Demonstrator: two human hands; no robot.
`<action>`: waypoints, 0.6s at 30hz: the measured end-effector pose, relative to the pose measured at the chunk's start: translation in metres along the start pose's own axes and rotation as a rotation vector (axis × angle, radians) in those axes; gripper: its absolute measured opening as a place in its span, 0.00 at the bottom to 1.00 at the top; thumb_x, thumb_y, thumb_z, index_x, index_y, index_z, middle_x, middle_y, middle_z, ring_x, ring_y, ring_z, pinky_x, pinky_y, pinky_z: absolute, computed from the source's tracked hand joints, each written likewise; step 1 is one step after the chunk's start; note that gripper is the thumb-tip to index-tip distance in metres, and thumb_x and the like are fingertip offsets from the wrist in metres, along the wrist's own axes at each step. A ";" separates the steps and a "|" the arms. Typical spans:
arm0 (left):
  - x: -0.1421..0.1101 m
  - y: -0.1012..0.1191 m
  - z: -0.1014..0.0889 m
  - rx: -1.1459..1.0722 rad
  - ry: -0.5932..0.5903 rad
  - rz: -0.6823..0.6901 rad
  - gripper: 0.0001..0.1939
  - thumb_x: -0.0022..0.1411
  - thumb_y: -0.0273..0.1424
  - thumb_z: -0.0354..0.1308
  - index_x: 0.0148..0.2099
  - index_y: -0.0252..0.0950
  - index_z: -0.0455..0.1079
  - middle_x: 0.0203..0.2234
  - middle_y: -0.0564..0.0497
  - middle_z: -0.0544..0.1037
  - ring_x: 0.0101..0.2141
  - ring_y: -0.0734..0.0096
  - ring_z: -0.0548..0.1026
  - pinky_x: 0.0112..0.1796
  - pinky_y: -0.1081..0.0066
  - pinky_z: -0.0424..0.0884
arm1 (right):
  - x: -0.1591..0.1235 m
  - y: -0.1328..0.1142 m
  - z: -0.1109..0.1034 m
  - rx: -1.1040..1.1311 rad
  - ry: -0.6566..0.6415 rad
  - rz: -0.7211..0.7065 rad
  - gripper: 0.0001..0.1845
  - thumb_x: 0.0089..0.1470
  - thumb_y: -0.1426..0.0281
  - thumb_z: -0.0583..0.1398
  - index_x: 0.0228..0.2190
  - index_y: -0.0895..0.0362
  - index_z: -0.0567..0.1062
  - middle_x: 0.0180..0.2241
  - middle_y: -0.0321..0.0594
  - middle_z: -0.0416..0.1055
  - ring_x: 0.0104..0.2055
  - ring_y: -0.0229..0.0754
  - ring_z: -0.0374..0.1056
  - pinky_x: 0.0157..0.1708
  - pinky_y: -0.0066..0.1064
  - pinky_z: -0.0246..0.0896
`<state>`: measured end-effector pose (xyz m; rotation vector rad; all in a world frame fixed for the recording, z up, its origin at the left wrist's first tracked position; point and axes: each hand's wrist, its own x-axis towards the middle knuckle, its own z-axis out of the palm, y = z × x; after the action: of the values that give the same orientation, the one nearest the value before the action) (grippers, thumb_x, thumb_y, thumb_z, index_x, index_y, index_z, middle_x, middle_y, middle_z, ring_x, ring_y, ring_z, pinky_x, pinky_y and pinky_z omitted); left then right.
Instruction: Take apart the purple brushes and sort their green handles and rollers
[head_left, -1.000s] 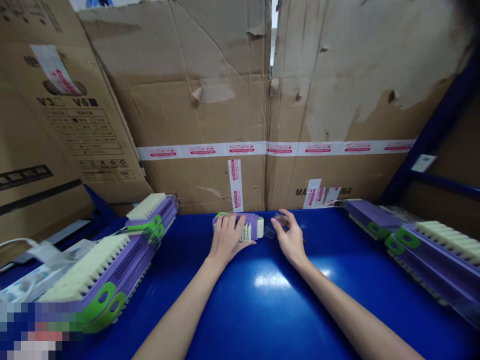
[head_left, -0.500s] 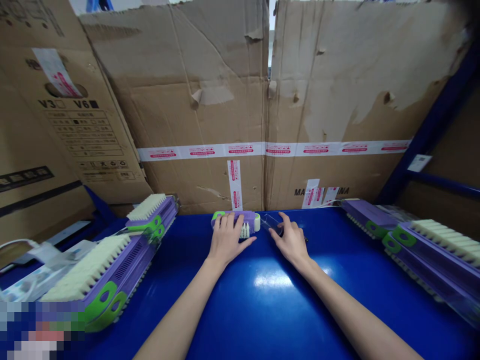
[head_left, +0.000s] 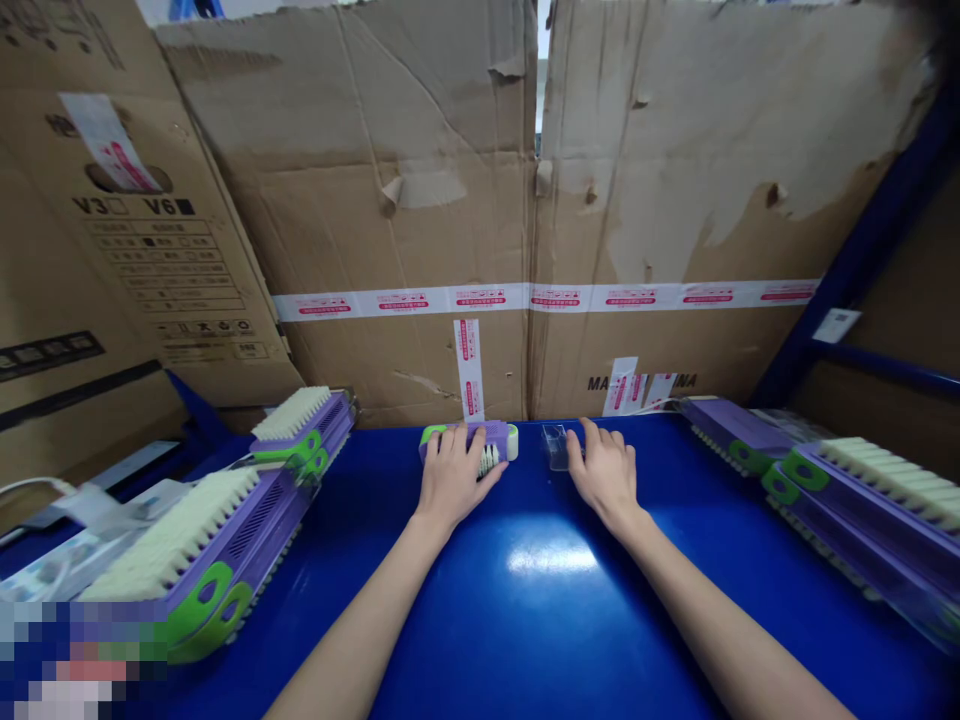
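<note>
Brush [head_left: 497, 434] is lying near table's [head_left: 480, 600] back edge, your left hand [head_left: 454, 470] draping over it, probably steadying it, fingers slightly parted. Your right hand [head_left: 609, 472] is sitting beside clear box [head_left: 555, 448], fingers parted; can't tell if either's pinching.

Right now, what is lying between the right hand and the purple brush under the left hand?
In the head view, a clear plastic piece lies there, next to the right hand; blue tabletop shows between it and the brush.

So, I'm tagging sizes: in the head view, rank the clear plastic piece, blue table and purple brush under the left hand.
Blue table
Purple brush, partly covered
Clear plastic piece, partly covered
</note>
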<state>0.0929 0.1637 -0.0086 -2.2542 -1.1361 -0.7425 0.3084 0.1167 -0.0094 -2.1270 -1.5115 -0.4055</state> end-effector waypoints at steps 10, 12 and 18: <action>0.001 -0.002 0.004 -0.059 0.063 0.025 0.27 0.62 0.47 0.48 0.48 0.26 0.68 0.50 0.32 0.71 0.52 0.49 0.67 0.54 0.50 0.56 | 0.004 0.026 -0.001 -0.061 -0.245 -0.002 0.16 0.55 0.66 0.53 0.42 0.59 0.72 0.36 0.53 0.73 0.39 0.54 0.68 0.33 0.37 0.58; 0.004 -0.003 0.001 -0.079 0.055 0.010 0.25 0.63 0.46 0.47 0.47 0.29 0.69 0.47 0.35 0.73 0.48 0.51 0.70 0.53 0.49 0.56 | 0.003 0.026 0.001 -0.071 -0.257 -0.038 0.15 0.54 0.68 0.54 0.43 0.58 0.72 0.37 0.52 0.72 0.40 0.52 0.68 0.33 0.36 0.58; 0.018 -0.008 -0.008 -0.108 -0.020 -0.028 0.27 0.62 0.49 0.47 0.49 0.30 0.66 0.38 0.40 0.76 0.41 0.55 0.72 0.48 0.52 0.60 | 0.002 0.027 0.003 -0.061 -0.274 -0.057 0.13 0.55 0.71 0.53 0.40 0.57 0.74 0.36 0.49 0.70 0.34 0.46 0.69 0.31 0.33 0.57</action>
<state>0.0938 0.1728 0.0103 -2.3435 -1.1649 -0.8123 0.3342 0.1131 -0.0167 -2.2645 -1.7321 -0.1865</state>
